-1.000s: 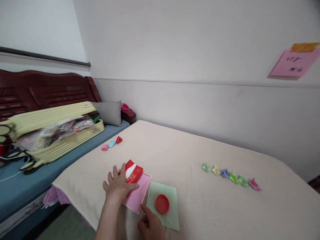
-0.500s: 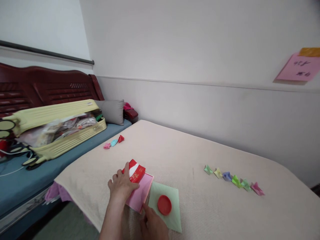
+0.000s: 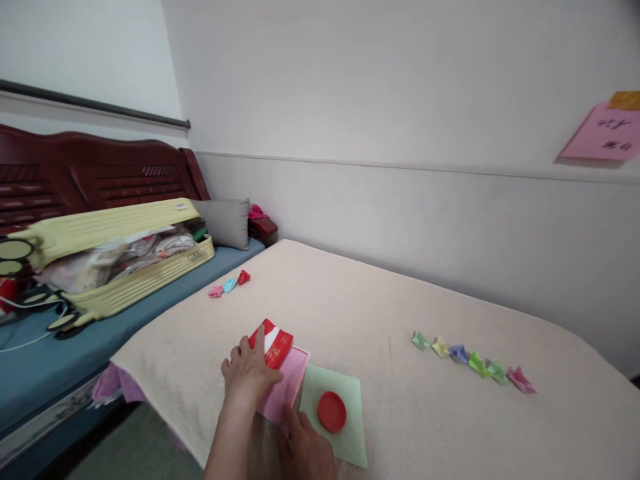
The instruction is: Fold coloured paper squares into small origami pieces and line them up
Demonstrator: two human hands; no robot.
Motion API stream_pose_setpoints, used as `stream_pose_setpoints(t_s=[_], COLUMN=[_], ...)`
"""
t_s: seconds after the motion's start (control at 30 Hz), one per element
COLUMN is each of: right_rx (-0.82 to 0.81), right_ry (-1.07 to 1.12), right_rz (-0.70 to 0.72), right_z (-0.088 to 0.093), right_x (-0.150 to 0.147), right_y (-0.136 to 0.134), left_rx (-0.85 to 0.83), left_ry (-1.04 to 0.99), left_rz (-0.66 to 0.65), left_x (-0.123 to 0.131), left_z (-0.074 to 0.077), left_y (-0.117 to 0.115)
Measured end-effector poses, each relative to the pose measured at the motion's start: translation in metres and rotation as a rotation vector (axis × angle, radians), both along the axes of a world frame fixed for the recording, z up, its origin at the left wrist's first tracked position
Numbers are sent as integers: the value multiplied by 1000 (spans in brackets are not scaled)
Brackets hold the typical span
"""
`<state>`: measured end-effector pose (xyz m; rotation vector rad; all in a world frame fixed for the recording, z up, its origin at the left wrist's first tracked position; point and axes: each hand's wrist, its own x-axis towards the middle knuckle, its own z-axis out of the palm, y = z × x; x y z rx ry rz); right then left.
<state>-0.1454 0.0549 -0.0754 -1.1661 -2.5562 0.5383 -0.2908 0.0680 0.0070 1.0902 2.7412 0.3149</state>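
Note:
A red and white packet [image 3: 278, 347] lies over the upper part of a pink paper sheet [image 3: 284, 390] on the cloth-covered table. Spread over the packet's left side and the sheet's edge, my left hand [image 3: 247, 370] presses down with fingers apart. My right hand [image 3: 309, 443] is at the sheet's lower right corner, its fingers bent together there; what they pinch, if anything, is hidden. Just to the right, a round red lid [image 3: 332, 411] rests on a pale green sheet [image 3: 353, 427].
Several small folded papers [image 3: 477, 365] form a row at the right. Three more [image 3: 230, 285] lie at the back left. A yellow suitcase [image 3: 135, 280], partly open and full, and a grey pillow [image 3: 225, 223] are on the blue seat. A pink note [image 3: 603, 133] hangs on the wall.
The view has shifted slightly. Both hands stay at the pink sheet, and the right fingers have moved a little along its lower right corner.

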Motion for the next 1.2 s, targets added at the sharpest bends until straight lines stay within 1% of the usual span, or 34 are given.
stream_pose_setpoints(t_s=[0.1,0.2,0.37,0.53,0.67,0.73,0.83,0.9,0.97,1.03,1.1,1.13,1.2], right_rx=[8,-4,-29,-43,-44,-45,-112,-160,-211,-247,-261,-266,-283], right_ry=[-94,-111,-112,-83,-66,-40,-28,-38,-55,-70,-87,-96,-109], right_rz=[9,5,-33,-69,-121,-183,-292,-354,-402,-424,-429,-434,-443], right_z=[6,7,-2,-10,-9,-5,2,6,10,11,11,11,10], right_x=[0,0,8,24,50,65,85,94,98,99,96,95,93], right_y=[4,4,-1,0,16,30,49,57,63,67,71,72,74], left_rx=[-8,-9,15,27,34,28,30,54,97,145,174,168,122], left_ry=[-5,-10,5,4,-10,-21,-26,-16,-3,-5,-43,-76,-151], left_rz=[12,27,28,30,5,-17,-49,-57,-67,-113,-227,-303,-441], left_x=[1,1,2,1,3,5,9,11,15,24,39,48,69], left_z=[-1,0,5,9,9,7,5,8,15,22,24,23,13], left_y=[2,2,-1,-3,-2,-2,-2,-1,1,4,7,8,11])
